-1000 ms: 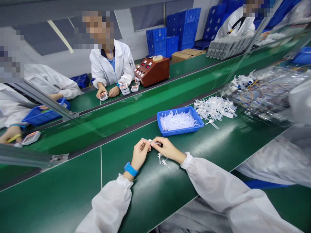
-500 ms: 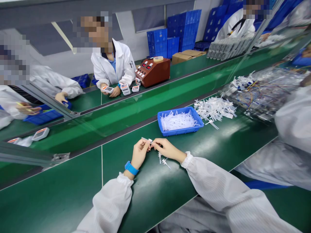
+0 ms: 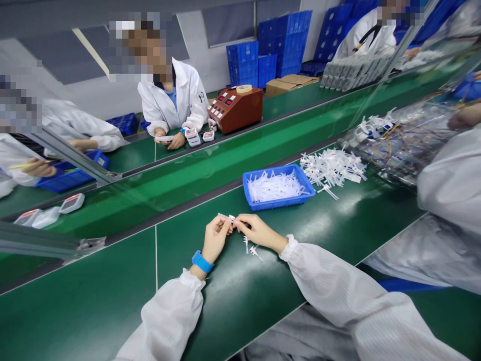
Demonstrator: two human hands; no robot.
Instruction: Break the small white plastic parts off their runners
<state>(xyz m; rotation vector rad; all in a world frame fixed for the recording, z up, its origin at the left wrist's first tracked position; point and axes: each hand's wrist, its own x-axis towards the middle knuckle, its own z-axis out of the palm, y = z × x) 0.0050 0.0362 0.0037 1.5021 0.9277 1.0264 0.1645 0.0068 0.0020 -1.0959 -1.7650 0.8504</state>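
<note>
My left hand point(image 3: 215, 238), a blue band at its wrist, pinches a small white plastic fitting point(image 3: 232, 217). A thin translucent tube point(image 3: 223, 215) juts out to the left above these fingers. Against the fitting's right side, the thumb and forefinger of my right hand point(image 3: 255, 230) are pinched together; the fingertips partly hide the piece. Just below my right hand, two similar white fittings with tubes, an upright one point(image 3: 246, 244) and a slanted one point(image 3: 256, 253), lie on the green table point(image 3: 188, 301). Beyond the hands stands a blue tray point(image 3: 280, 202) full of short translucent tubes point(image 3: 276, 186).
A heap of white fittings point(image 3: 332, 167) lies right of the tray. Further right are bagged wired parts point(image 3: 398, 143) beside a co-worker's sleeve point(image 3: 447, 175). A conveyor belt point(image 3: 210, 159) runs behind, carrying white devices point(image 3: 71, 203). Across it, a person point(image 3: 176, 100) sits near a brown box with displays point(image 3: 236, 113).
My hands keep almost the same pose on the fitting. White devices on the belt have shifted right. The person across has tilted the device they hold.
</note>
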